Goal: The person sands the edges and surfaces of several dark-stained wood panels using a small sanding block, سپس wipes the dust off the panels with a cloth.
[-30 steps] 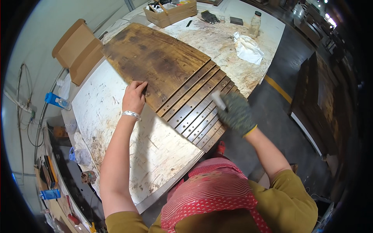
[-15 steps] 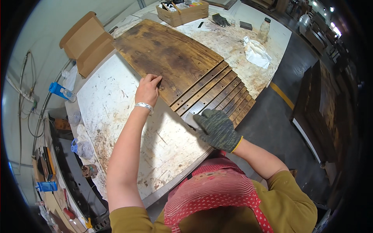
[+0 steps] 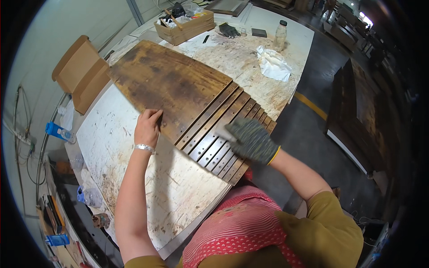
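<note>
A stack of brown wood-grain boards (image 3: 174, 85) lies across the white table, its near ends stepped like stairs and dotted with small drilled holes. At the left long edge of the top board, my bare left hand (image 3: 148, 127) is closed, with fingers and thumb on that edge. My right hand (image 3: 252, 139), in a dark grey-green knit glove, is over the stepped ends. It grips a pale flat piece (image 3: 223, 132), smeared by motion, which may be a cloth or a pad; its far side lies against the boards. The glove hides part of the lower steps.
On the stained white table (image 3: 103, 129) lie a crumpled white sheet (image 3: 273, 64), a glass jar (image 3: 280, 35), a dark block (image 3: 258, 32) and a spare glove (image 3: 229, 30). An open cardboard box (image 3: 82, 73) and a filled carton (image 3: 185, 29) stand beyond. More boards (image 3: 357, 120) are stacked at right.
My right hand with the pale piece has moved from the left end of the steps up across them to the right. My left hand stays on the board edge. The whole view has shifted.
</note>
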A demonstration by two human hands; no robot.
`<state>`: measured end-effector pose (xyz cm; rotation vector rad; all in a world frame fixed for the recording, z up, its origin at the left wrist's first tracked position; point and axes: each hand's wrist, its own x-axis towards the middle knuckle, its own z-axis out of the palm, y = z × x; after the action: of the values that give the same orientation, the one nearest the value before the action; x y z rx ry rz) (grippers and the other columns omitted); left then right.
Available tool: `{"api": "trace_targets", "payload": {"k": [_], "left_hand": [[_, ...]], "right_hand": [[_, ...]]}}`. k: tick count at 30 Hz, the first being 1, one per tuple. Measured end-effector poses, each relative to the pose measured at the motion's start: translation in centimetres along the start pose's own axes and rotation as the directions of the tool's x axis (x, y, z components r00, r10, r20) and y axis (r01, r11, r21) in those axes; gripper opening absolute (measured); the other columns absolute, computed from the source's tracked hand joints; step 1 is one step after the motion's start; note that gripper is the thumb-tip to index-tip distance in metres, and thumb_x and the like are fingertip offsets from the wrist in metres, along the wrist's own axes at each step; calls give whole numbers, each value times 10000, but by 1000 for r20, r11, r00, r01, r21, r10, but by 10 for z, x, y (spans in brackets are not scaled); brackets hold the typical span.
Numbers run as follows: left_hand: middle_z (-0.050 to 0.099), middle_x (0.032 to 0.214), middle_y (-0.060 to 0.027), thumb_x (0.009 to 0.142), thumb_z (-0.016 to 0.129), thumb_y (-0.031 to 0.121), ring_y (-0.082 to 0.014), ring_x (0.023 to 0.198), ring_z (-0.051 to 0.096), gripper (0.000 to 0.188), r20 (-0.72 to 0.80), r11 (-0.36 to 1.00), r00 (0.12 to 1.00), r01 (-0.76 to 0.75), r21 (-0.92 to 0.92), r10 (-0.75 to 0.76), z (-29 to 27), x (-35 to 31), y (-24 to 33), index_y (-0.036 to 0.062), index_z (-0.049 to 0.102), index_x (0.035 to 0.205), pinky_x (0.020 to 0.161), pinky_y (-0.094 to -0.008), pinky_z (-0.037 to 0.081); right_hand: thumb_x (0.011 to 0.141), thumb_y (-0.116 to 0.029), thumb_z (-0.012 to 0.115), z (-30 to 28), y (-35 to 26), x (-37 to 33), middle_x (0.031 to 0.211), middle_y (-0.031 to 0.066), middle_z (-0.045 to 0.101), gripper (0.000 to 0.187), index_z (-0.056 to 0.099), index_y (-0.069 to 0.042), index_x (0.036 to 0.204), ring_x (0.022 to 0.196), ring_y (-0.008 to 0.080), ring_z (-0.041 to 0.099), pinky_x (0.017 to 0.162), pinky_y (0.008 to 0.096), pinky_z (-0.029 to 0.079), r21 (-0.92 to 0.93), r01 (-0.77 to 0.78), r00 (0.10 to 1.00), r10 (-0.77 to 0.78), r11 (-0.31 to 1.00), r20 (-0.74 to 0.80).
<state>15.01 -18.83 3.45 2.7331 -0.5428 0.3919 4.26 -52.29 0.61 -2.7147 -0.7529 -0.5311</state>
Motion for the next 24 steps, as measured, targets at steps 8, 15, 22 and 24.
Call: {"api": "trace_targets", "payload": {"k": [8, 15, 22, 24], "left_hand": [[634, 1155, -94, 852, 531, -39, -309, 1041, 576, 359, 44, 999, 998, 37, 27, -38, -7, 3, 4, 60, 684, 1161, 940, -387, 472], [629, 1161, -85, 795, 531, -79, -300, 1057, 571, 436, 61, 998, 996, 56, 25, -57, -6, 3, 5, 71, 679, 1177, 966, -379, 474], [626, 1160, -91, 787, 524, -78, -304, 1070, 566, 442, 64, 997, 995, 75, 0, -75, -7, 2, 7, 60, 675, 1179, 976, -383, 466], [630, 1161, -99, 794, 513, -75, -310, 1074, 567, 435, 55, 998, 996, 66, -15, -65, -7, 1, 8, 58, 679, 1174, 976, -387, 458]], "right_hand": [[821, -312, 657, -56, 93, 29, 969, 166, 607, 452, 631, -37, 1178, 889, 352, 604, 791, 441, 494, -111, -373, 928, 368, 921, -60], [781, -284, 655, -43, 56, 26, 984, 169, 599, 454, 630, -33, 1158, 900, 335, 590, 800, 466, 458, -21, -107, 993, 108, 994, 54], [805, -283, 603, -45, 69, 31, 1011, 176, 599, 418, 631, -20, 1128, 912, 331, 583, 801, 462, 448, -18, -57, 989, 59, 998, 135], [807, -281, 596, -47, 63, 32, 1004, 173, 601, 421, 632, -17, 1134, 905, 332, 583, 804, 464, 448, -62, -178, 956, 188, 982, 223]]}}
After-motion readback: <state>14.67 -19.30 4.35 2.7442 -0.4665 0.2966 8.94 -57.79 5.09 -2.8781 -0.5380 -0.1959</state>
